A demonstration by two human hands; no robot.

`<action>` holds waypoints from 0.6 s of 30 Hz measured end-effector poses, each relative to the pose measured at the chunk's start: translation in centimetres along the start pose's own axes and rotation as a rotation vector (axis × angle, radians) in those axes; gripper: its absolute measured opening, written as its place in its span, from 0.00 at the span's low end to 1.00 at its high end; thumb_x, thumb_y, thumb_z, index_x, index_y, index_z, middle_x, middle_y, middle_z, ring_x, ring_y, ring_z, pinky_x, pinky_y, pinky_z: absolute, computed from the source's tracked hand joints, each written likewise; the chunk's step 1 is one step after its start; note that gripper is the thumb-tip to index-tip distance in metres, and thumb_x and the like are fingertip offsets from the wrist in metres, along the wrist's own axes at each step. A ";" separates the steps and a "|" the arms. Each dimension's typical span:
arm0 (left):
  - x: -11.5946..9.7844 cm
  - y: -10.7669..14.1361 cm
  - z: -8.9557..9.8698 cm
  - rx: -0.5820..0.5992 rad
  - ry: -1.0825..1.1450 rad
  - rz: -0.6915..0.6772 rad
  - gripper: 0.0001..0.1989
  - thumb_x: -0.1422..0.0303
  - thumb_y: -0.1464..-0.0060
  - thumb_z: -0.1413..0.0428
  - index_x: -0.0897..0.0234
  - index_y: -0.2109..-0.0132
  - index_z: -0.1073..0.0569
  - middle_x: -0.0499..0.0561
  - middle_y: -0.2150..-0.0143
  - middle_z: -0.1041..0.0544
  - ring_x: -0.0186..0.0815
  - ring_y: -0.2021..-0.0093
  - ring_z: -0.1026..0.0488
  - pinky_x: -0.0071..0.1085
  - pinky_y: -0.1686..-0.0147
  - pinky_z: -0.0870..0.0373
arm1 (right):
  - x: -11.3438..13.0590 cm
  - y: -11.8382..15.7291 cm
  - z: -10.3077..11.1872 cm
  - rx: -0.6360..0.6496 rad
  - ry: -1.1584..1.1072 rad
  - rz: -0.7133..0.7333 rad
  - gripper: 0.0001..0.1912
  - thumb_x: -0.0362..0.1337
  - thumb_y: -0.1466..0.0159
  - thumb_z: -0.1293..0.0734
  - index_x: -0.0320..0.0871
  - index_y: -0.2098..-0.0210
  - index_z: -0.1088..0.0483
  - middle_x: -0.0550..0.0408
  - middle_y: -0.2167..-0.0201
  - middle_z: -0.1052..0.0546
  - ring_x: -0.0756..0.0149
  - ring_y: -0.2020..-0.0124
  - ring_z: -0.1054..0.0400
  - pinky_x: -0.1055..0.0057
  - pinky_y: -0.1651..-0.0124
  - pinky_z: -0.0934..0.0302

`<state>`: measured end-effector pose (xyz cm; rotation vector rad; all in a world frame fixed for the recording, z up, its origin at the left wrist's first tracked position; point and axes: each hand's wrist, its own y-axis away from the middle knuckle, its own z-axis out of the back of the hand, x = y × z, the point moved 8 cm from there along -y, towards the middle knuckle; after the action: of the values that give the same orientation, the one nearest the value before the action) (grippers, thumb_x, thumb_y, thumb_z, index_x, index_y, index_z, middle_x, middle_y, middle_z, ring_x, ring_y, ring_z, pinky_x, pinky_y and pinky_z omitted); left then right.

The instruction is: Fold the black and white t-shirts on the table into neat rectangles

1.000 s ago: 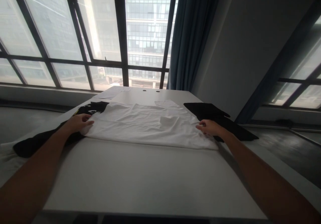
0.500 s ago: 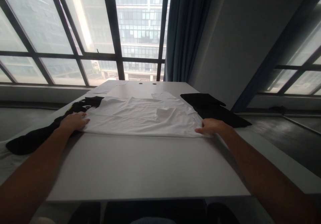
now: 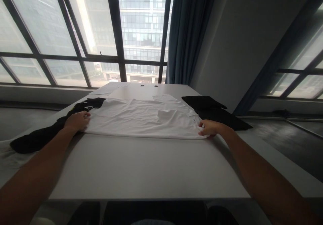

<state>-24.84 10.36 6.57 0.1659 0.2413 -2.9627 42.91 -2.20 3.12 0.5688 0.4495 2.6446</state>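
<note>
A white T-shirt (image 3: 131, 119) lies spread sideways across the white table (image 3: 151, 167), with a short sleeve folded over its right half and some wrinkles. My left hand (image 3: 77, 120) pinches the shirt's left end, its fingers curled over the cloth. At the other end my right hand (image 3: 210, 128) grips the right edge between thumb and fingers; part of those fingers is hidden under the fabric. The near edge of the shirt runs almost straight between both hands.
Black clothing (image 3: 37, 139) with a light print lies along the left, partly behind my left arm. Folded black cloth (image 3: 217, 112) rests at the right edge. Paper sheets (image 3: 108, 88) lie at the far left. Windows and a blue curtain (image 3: 188, 33) stand beyond.
The fingers of both hands have closed more tightly on the shirt's ends. My right hand has shifted slightly at the edge; the shirt lies nearly as before.
</note>
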 end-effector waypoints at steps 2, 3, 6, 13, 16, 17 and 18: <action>0.2 -0.3 0.5 0.008 0.057 -0.038 0.20 0.64 0.45 0.45 0.66 0.48 0.21 0.57 0.57 0.17 0.45 0.57 0.21 0.35 0.54 0.27 | -0.4 -0.1 0.8 -0.042 -0.011 0.006 0.33 0.40 0.50 0.19 0.40 0.48 0.30 0.44 0.53 0.23 0.62 0.69 0.23 0.72 0.74 0.28; 0.3 -0.5 0.6 0.037 0.078 -0.054 0.20 0.64 0.47 0.44 0.66 0.50 0.20 0.55 0.59 0.17 0.43 0.60 0.21 0.33 0.56 0.27 | -0.8 -0.2 1.2 -0.063 -0.014 0.008 0.32 0.39 0.50 0.18 0.40 0.49 0.29 0.44 0.52 0.23 0.61 0.67 0.23 0.71 0.73 0.28; 0.5 -0.8 0.3 0.181 0.104 -0.109 0.17 0.64 0.55 0.39 0.66 0.57 0.17 0.52 0.62 0.18 0.41 0.63 0.21 0.32 0.58 0.27 | -2.3 -0.5 2.1 -0.076 -0.012 -0.010 0.30 0.39 0.52 0.17 0.41 0.53 0.26 0.45 0.55 0.22 0.57 0.66 0.22 0.67 0.71 0.26; 0.9 -0.5 -2.0 0.406 0.146 -0.172 0.15 0.65 0.66 0.35 0.64 0.66 0.18 0.48 0.68 0.17 0.44 0.60 0.21 0.32 0.55 0.27 | -4.7 -1.0 2.4 0.006 -0.002 -0.079 0.29 0.41 0.54 0.17 0.42 0.55 0.26 0.48 0.64 0.20 0.60 0.74 0.24 0.68 0.73 0.29; 1.1 -0.4 -2.5 0.447 0.144 -0.167 0.15 0.67 0.65 0.35 0.64 0.65 0.18 0.47 0.69 0.17 0.44 0.60 0.21 0.32 0.56 0.27 | -5.3 -1.2 2.2 0.028 -0.002 -0.086 0.30 0.42 0.56 0.16 0.42 0.56 0.25 0.49 0.66 0.20 0.59 0.74 0.23 0.67 0.72 0.29; 1.2 -0.3 -2.6 0.451 0.135 -0.164 0.15 0.67 0.65 0.35 0.65 0.65 0.18 0.48 0.68 0.17 0.44 0.60 0.21 0.32 0.57 0.28 | -5.5 -1.2 2.2 0.039 0.007 -0.087 0.31 0.42 0.57 0.16 0.42 0.56 0.25 0.49 0.67 0.20 0.58 0.74 0.23 0.66 0.72 0.29; 1.2 -0.4 -2.5 0.446 0.114 -0.163 0.15 0.68 0.65 0.35 0.65 0.64 0.17 0.49 0.66 0.17 0.44 0.60 0.21 0.32 0.57 0.28 | -5.7 -1.3 2.2 0.049 0.029 -0.089 0.30 0.42 0.57 0.17 0.42 0.56 0.25 0.48 0.67 0.20 0.56 0.74 0.23 0.65 0.72 0.29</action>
<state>-25.84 10.95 4.05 0.3851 -0.4176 -3.1242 49.06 -3.05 2.64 0.5144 0.5370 2.5661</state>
